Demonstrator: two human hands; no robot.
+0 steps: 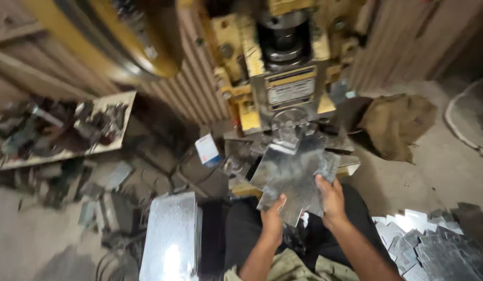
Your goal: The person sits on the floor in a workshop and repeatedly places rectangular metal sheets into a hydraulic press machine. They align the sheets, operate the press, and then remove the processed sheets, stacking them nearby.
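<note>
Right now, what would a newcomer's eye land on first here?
Probably the shiny cross-shaped metal sheet at centre, gripped by the left hand and right hand in front of the yellow press. Next, the pile of cut metal pieces at lower right and the bright flat sheet stack at lower left.

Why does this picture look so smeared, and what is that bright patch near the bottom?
Head view: motion blur smears the shelf of parts at left and the yellow press. Glare whitens the sheet stack at the bottom. The left hand and right hand holding the cross-shaped metal sheet are sharper. Corners are dim.
</note>
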